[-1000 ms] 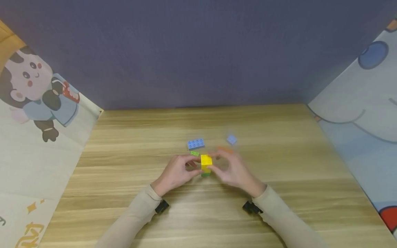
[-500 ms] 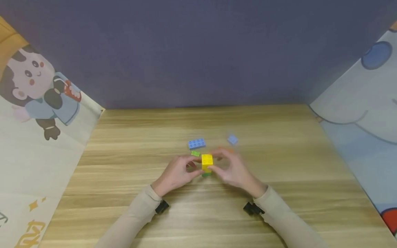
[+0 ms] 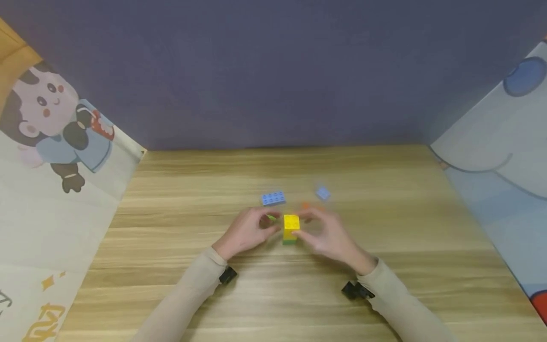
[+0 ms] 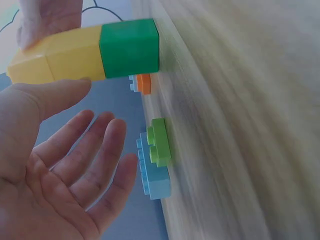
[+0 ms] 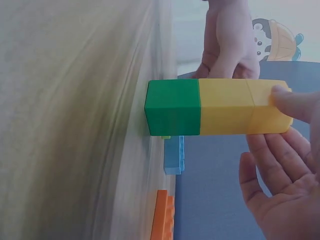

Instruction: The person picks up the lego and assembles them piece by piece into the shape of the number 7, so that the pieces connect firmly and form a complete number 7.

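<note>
A short tower of toy building bricks stands upright on the table, with a green brick at the bottom and a yellow brick above it. On top is another yellow brick, which my right hand pinches between thumb and finger. My left hand is at the tower's left side, its fingers apart and loosely bent, holding nothing. In the left wrist view its thumb overlaps the yellow part; whether it touches cannot be told. A lime green brick lies just beyond the left fingers, partly hidden in the head view.
Behind the hands lie a blue eight-stud brick and a small pale blue brick. An orange brick sits beyond the right hand, mostly covered in the head view. A dark wall rises at the table's back edge.
My left hand's fingers have come away from the tower and spread, moving a little left of it. My right hand keeps its pinch on the top yellow brick. The view has shifted slightly.
</note>
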Motion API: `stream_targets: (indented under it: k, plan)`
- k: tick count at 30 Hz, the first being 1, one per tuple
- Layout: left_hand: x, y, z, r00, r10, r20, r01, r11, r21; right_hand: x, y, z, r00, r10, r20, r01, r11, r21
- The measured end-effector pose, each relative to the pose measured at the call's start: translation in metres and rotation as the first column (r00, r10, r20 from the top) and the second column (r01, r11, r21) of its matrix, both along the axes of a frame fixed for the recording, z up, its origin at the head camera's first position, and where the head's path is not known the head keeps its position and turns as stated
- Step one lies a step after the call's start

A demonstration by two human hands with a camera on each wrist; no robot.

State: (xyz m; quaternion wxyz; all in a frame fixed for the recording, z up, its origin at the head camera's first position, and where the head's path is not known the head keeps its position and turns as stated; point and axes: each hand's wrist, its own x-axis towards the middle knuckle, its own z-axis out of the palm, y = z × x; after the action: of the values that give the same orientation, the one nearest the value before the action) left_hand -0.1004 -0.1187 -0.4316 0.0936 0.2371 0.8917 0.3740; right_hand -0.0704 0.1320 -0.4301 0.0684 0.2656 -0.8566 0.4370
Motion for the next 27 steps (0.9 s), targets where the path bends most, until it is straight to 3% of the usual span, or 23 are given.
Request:
stream_targets:
  k: [8, 16, 22, 27]
  plan:
    - [-0.021, 0.018, 0.002, 1.0, 0.017, -0.019, -0.017, 0.999, -0.038, 0.003, 0.003, 0.003, 1.0, 0.021, -0.016, -0.022, 0.999, -0.026]
    - [-0.045, 0.039, -0.003, 0.996, -0.054, -0.07, 0.047, 0.995, -0.093, 0.006, 0.009, -0.002, 0.998, 0.002, -0.063, -0.003, 1.0, -0.013]
    - [-0.054, 0.051, -0.007, 0.994, -0.097, -0.049, 0.092, 0.991, -0.093, 0.012, 0.013, -0.003, 0.998, 0.014, -0.064, -0.016, 0.999, -0.029]
    - [-0.057, 0.06, -0.01, 0.987, -0.139, -0.077, 0.127, 0.982, -0.137, 0.018, 0.01, -0.001, 0.998, 0.025, -0.061, -0.027, 0.999, -0.03]
